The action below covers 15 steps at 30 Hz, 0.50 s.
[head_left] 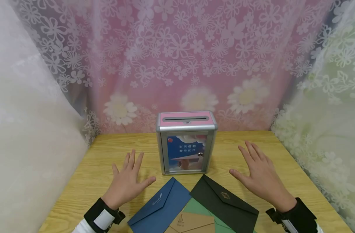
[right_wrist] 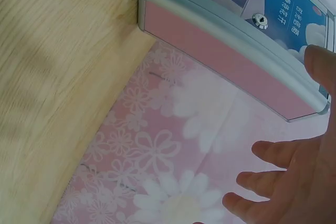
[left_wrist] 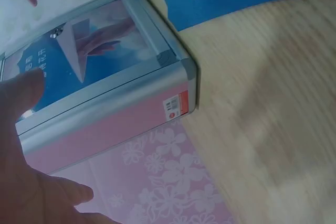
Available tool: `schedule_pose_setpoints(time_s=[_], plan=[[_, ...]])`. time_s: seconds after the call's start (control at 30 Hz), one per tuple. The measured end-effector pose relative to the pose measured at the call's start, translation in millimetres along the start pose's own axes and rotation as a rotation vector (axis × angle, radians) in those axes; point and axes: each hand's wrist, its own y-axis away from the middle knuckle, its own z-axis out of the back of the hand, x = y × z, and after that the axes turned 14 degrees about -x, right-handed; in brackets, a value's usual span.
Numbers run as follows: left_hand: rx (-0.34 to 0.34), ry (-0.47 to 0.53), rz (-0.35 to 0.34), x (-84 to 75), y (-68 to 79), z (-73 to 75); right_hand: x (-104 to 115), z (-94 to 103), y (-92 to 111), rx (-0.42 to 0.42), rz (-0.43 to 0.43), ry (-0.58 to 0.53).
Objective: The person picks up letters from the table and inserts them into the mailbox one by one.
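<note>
Noticeably empty, left hand [head_left: 127, 184] and right hand [head_left: 260, 181] hang well apart, fingers [head_left: 132, 159] spread. Between them, a pink-and-silver metal-framed box [head_left: 186, 142] stands upright, door [head_left: 186, 158] turned near, presumably for access. Nearer on the wood-grain surface [head_left: 116, 144]: blue envelope [head_left: 160, 205], near-black envelope [head_left: 225, 202], green envelope [head_left: 197, 207], tan envelope [head_left: 193, 222], perhaps fanned so each shows.

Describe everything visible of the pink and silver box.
The box stands upright on the table between the left hand and right hand, touching neither. Pink panels sit in silver, metal-looking edging. A narrow slot opens the top. The front looks shut, with a lock and a blue picture bearing white Chinese characters; a barcode sticker marks one side. Contact with the dark envelope is unclear.
</note>
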Motion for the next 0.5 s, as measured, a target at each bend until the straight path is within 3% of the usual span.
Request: schedule_pose_setpoints(time_s=[0.27,0.4,0.5], plan=[[0.159,0.11,0.031,-4.5,15.0,-20.8,3.0,-10.9,7.9,0.095,0.006,-0.001],[0.188,0.081,-0.03,-10.6,19.2,-31.4,5.1,-23.4,14.9,0.172,0.01,-0.01],[0.223,-0.01,-0.11,-13.0,22.8,-37.1,8.6,-34.2,22.2,0.296,0.007,-0.029]])
